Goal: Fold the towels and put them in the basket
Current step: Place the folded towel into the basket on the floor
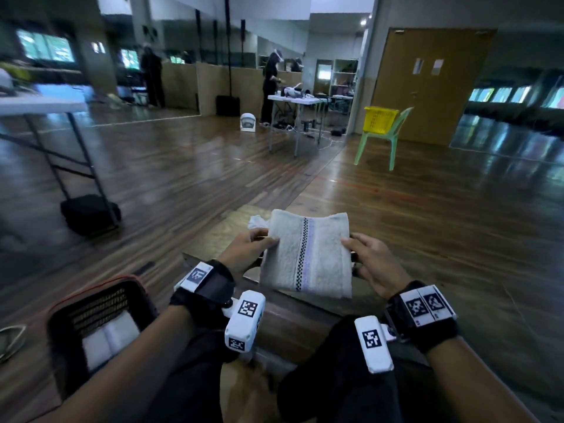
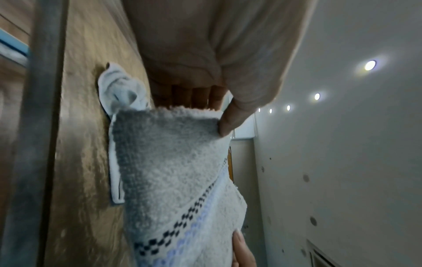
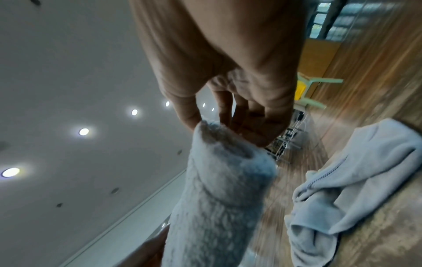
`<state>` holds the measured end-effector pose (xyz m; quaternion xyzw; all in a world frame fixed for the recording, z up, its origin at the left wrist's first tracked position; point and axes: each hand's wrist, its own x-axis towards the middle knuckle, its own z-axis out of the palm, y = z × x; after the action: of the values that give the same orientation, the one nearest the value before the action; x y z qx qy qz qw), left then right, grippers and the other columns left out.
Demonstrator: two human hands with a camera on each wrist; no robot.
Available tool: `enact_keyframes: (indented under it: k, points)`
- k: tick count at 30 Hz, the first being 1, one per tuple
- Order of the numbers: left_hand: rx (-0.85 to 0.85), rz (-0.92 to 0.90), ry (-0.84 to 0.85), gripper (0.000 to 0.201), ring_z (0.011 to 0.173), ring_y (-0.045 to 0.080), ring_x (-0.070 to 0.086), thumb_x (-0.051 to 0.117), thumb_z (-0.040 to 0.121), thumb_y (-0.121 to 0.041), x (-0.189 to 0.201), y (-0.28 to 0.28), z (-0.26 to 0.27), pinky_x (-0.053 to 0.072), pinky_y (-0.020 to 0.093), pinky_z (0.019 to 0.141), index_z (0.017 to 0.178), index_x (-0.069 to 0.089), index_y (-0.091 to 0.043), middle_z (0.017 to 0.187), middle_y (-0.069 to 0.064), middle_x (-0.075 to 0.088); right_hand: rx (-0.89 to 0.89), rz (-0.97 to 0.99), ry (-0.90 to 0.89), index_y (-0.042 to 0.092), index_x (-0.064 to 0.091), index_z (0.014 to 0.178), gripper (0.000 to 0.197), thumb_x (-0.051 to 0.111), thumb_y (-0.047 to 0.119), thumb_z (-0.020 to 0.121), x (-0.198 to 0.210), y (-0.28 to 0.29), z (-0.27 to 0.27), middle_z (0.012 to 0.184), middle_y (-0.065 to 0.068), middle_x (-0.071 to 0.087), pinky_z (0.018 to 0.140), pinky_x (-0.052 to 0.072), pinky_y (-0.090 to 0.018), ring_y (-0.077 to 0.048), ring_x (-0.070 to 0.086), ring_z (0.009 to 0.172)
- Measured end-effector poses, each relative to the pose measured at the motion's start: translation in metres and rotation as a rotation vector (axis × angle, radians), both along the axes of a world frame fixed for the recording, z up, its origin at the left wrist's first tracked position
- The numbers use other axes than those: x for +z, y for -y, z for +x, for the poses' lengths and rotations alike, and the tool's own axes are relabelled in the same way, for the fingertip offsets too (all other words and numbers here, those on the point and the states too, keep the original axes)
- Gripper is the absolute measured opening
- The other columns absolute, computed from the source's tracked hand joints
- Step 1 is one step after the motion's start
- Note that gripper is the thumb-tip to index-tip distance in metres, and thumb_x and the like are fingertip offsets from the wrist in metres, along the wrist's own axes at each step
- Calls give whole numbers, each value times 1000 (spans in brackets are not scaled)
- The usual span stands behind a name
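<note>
A folded pale towel point(image 1: 308, 254) with a checkered and lilac stripe hangs in the air between my hands, above a low wooden table point(image 1: 232, 227). My left hand point(image 1: 253, 244) pinches its left edge, thumb on top point(image 2: 230, 119). My right hand point(image 1: 364, 254) pinches its right edge between thumb and fingers point(image 3: 205, 124). A second, crumpled white towel point(image 3: 356, 180) lies on the table behind the held one point(image 1: 258, 222). The dark basket point(image 1: 100, 325) with an orange rim stands on the floor at my lower left, with a folded white towel point(image 1: 110, 337) inside.
My knees in dark trousers point(image 1: 341, 377) are below the table's near edge. A folding table point(image 1: 45, 108) with a black bag stands at the left. A green chair with a yellow basket point(image 1: 381, 120) and another table with a person point(image 1: 271, 87) are far across the wooden floor.
</note>
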<state>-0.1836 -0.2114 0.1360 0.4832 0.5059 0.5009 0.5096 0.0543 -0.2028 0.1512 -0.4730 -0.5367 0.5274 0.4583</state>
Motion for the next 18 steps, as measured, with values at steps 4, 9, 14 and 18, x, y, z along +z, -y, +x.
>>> enact_keyframes:
  k: [4, 9, 14, 18]
  points:
    - [149, -1, 8, 6, 78, 14, 55, 60, 90, -12, -4, 17, -39, 43, 28, 69, 90, 62, -17, 87, 1, 61, 136, -12, 1, 9, 63, 106, 18, 54, 18, 92, -6, -22, -44, 96, -7, 65, 63, 51, -30, -19, 60, 80]
    - [317, 0, 9, 6, 79, 15, 54, 59, 90, -10, -2, 44, -91, 43, 28, 69, 94, 61, -14, 88, 1, 62, 324, -33, -22, 10, 63, 100, 14, 53, 18, 93, -14, -42, -112, 92, -7, 65, 65, 50, -31, -21, 60, 83]
    - [497, 27, -6, 20, 86, 22, 55, 66, 84, -14, 2, 77, -135, 43, 35, 78, 102, 62, -8, 96, 8, 62, 504, -86, -35, 10, 64, 96, 14, 54, 20, 93, -18, -50, -181, 88, -4, 67, 61, 51, -27, -16, 61, 77]
    - [630, 31, -8, 15, 58, 1, 61, 56, 90, -6, -6, 101, -168, 48, 14, 54, 104, 60, -8, 84, 0, 63, 611, -118, -45, 10, 64, 93, 12, 57, 20, 91, -25, -48, -231, 87, -5, 68, 65, 51, -33, -19, 62, 78]
